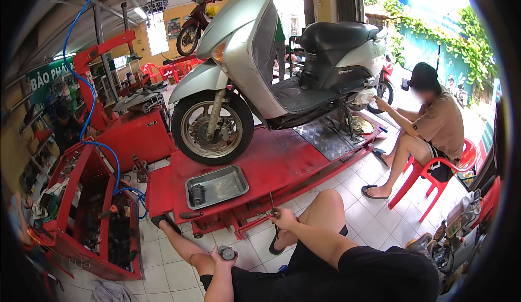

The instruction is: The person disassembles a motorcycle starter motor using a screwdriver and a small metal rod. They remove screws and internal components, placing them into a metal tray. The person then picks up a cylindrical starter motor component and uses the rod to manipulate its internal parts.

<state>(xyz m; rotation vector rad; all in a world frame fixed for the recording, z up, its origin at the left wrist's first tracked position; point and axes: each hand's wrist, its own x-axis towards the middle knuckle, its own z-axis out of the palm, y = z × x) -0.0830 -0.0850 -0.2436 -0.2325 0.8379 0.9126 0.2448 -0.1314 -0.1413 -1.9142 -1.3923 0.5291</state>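
My left hand (pixel 221 258), resting by my knee, is closed round a dark, round metal part (pixel 228 254) with its circular end facing up. My right hand (pixel 285 219) is closed in front of the red lift's edge, on what looks like a thin rod-shaped tool (pixel 272 200) pointing up; its exact kind is too small to make out. On the red lift platform (pixel 260 161) lies a shallow metal tray (pixel 230 185). Another dark cylindrical part (pixel 197 194) sits in the tray's left side.
A silver scooter (pixel 239 58) stands on the lift, its front wheel (pixel 213 128) behind the tray. At right, a person (pixel 437 112) on a red plastic chair (pixel 418 185) reaches toward its rear. A red tool cart (pixel 103 215) and blue air hose (pixel 115 166) are at left.
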